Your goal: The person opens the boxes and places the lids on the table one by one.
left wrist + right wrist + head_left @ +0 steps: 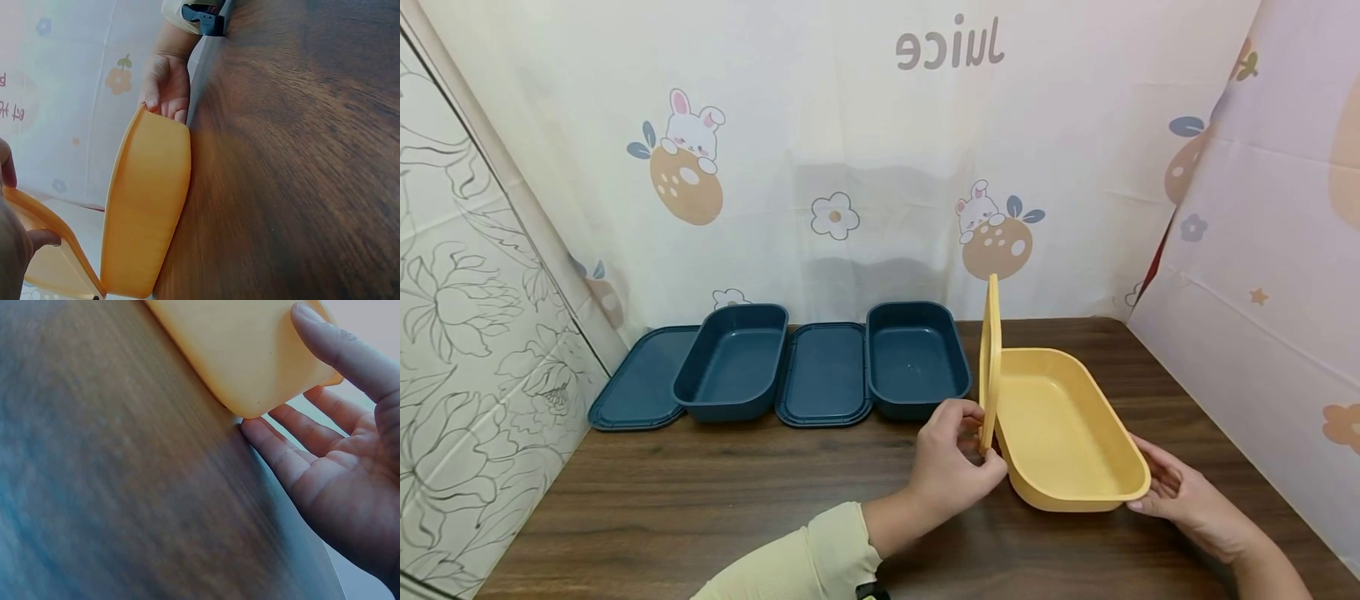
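My left hand [951, 467] pinches the lower edge of a yellow lid [991, 358], which stands upright on its side, seen nearly edge-on in the head view. Right beside the lid is a yellow food container [1063, 425], its open top up and its inside bare. At the container's near right corner my right hand [1187, 500] holds on, thumb on the near wall and fingers against the right side. The right wrist view shows that thumb [344, 350] lying on the yellow wall. In the left wrist view the lid [53, 231] leans away from the container [147, 200].
Along the back, left of the yellow pieces, lie a dark blue lid [643, 379], a blue container [733, 362], a second blue lid [825, 375] and a second blue container [917, 362]. They stand on a brown wooden table [715, 492]. Printed cloth [865, 125] hangs behind.
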Motion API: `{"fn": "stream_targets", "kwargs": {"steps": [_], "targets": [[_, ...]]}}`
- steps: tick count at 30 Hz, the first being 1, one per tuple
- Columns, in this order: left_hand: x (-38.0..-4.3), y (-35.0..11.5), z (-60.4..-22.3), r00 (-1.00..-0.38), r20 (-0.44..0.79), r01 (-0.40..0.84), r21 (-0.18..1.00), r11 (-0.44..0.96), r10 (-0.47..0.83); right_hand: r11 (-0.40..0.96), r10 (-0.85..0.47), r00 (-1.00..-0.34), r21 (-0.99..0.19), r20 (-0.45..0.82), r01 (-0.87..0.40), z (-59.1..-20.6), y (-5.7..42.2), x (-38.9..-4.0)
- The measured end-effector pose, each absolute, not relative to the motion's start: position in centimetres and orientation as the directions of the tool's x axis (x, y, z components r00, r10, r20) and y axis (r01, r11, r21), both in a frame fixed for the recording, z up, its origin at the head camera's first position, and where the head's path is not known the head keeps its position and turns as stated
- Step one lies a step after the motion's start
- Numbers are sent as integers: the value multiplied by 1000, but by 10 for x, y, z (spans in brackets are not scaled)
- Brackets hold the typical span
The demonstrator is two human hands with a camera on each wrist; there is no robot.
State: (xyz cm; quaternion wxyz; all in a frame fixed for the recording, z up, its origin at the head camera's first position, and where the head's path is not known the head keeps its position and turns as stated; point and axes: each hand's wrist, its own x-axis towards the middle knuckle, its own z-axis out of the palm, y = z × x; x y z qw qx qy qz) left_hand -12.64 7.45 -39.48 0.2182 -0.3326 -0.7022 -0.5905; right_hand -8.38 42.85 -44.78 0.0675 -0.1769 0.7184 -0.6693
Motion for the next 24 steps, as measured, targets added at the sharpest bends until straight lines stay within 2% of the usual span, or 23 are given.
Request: {"fn": "stream_targets", "kwargs": {"steps": [6, 16, 24], "targets": [[-127, 75, -395, -706, 686, 699, 715, 15, 173, 44, -340, -930, -986, 138, -162, -448, 428, -84], [-129, 74, -398, -847, 510, 484, 857, -179, 150, 34, -343, -929, -987, 137, -158, -448, 429, -83], [-132, 75, -400, -887, 441, 411, 889, -202, 139, 27, -346, -927, -986, 145, -164, -448, 430, -83]]}}
